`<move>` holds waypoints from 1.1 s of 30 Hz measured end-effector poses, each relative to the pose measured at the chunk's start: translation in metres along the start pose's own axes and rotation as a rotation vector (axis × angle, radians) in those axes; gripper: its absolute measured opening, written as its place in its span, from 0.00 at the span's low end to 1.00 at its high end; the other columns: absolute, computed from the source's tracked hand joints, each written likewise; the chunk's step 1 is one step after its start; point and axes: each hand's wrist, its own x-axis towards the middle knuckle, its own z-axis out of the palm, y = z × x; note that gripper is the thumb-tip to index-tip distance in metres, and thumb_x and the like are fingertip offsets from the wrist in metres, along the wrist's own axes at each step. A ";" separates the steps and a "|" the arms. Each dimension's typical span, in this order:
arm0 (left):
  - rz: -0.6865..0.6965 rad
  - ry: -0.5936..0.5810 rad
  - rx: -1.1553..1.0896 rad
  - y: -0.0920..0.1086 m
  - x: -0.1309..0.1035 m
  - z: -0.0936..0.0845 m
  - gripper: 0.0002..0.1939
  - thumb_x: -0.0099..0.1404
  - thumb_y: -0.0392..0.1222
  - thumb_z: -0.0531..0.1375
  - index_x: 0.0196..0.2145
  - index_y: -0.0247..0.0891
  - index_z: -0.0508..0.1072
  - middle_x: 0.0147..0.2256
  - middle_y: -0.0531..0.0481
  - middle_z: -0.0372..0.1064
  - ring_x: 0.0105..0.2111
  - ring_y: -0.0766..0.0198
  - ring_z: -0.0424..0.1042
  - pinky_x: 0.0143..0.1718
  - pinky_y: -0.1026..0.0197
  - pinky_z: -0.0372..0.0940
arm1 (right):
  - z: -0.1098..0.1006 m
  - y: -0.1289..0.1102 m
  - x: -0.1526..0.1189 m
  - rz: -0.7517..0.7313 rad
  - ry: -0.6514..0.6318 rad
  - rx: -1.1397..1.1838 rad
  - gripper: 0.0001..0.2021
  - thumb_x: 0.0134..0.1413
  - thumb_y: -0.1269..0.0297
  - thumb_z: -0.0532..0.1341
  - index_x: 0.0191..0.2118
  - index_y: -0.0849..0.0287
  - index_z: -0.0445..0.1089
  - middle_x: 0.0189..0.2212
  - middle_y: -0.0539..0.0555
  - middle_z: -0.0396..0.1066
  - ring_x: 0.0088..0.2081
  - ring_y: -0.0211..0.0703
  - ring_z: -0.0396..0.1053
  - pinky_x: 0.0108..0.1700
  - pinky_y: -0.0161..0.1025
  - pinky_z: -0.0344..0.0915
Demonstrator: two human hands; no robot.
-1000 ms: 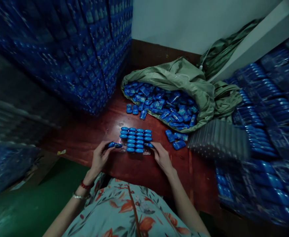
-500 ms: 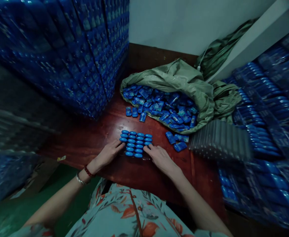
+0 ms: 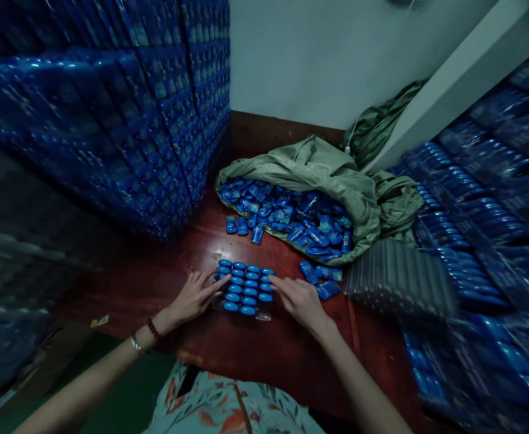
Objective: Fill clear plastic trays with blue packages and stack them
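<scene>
Several glossy blue packets (image 3: 249, 283) stand on edge in tight rows on the red-brown tabletop in front of me. Clear plastic (image 3: 263, 314) shows under their near right corner. My left hand (image 3: 196, 294) is at the left side of the block, fingers stretched out and its index fingertip against the packets. On the opposite side, my right hand (image 3: 297, 298) reaches in with the index finger extended to the right-hand column. Its other fingers are loosely bent, and neither hand grasps a packet.
Behind the block lies a green sack (image 3: 323, 166) spilling loose blue packets (image 3: 286, 211). Grey ridged trays (image 3: 397, 277) are stacked to the right. Wrapped blue stacks rise at left (image 3: 155, 120) and right (image 3: 472, 211). A yellow scrap (image 3: 100, 321) lies near the table edge.
The view has tilted upward, so everything sits lower. My right hand has shifted farther along the block's right side, uncovering more of that column. Left fingers have spread.
</scene>
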 end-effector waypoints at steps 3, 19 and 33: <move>-0.061 0.118 -0.107 -0.021 0.053 0.003 0.19 0.69 0.40 0.47 0.54 0.44 0.66 0.47 0.43 0.63 0.45 0.58 0.63 0.48 0.55 0.59 | 0.004 0.018 0.050 0.238 0.149 0.089 0.16 0.65 0.63 0.47 0.49 0.56 0.69 0.45 0.56 0.72 0.46 0.43 0.69 0.47 0.37 0.62; -0.179 -0.276 0.261 -0.075 0.115 0.014 0.22 0.63 0.32 0.52 0.55 0.27 0.61 0.53 0.30 0.60 0.50 0.50 0.65 0.51 0.49 0.60 | 0.020 0.030 0.097 0.371 -0.166 0.021 0.19 0.56 0.70 0.55 0.54 0.62 0.59 0.45 0.61 0.70 0.46 0.48 0.69 0.45 0.38 0.61; -0.511 0.081 -0.176 0.010 -0.084 -0.025 0.24 0.67 0.44 0.49 0.59 0.37 0.57 0.49 0.41 0.68 0.46 0.56 0.71 0.47 0.54 0.67 | 0.025 -0.002 -0.077 0.653 0.259 0.806 0.20 0.48 0.49 0.61 0.43 0.58 0.67 0.26 0.49 0.69 0.22 0.36 0.64 0.25 0.33 0.62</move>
